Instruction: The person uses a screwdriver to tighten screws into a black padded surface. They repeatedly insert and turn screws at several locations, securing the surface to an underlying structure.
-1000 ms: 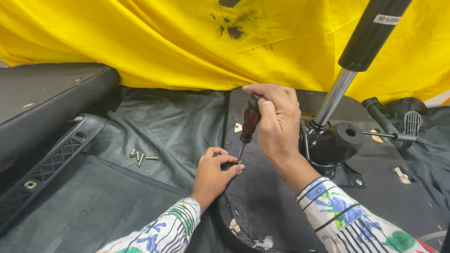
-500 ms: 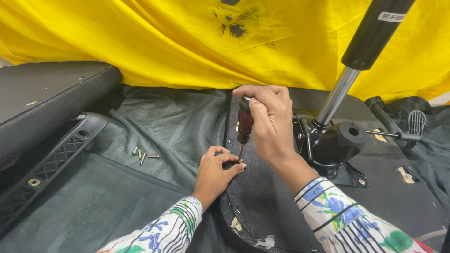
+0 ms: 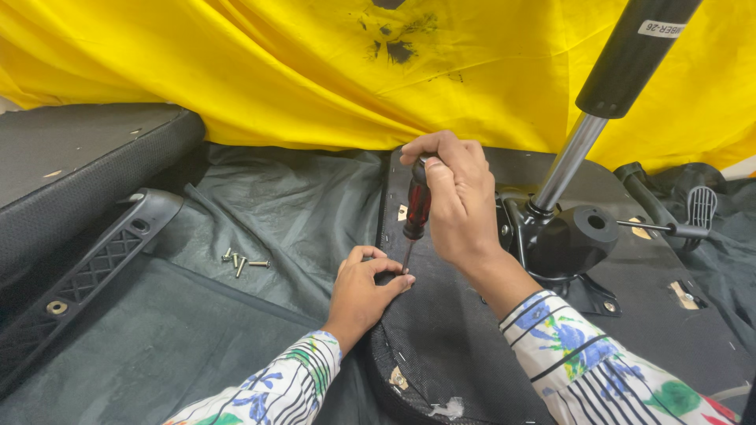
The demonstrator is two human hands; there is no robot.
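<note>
Red-handled screwdriver: my right hand wraps it upright, tip on the black seat underside. My left hand pinches at the tip, steadying it. Loose screws lie nearby.

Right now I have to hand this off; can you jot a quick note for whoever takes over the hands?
Right hand: closed around the red-handled screwdriver, held near upright, tip down on the edge of the black seat underside.
Left hand: fingertips pinched at the tip, steadying it; whether a screw sits under it is hidden.
Loose screws: small cluster on the dark sheet, left of the hands.
Gas-lift mechanism: mounted on the seat, right of the right hand.
Done: cannot tell how many screws are in.
Left: the loose screws lie unused.
</note>
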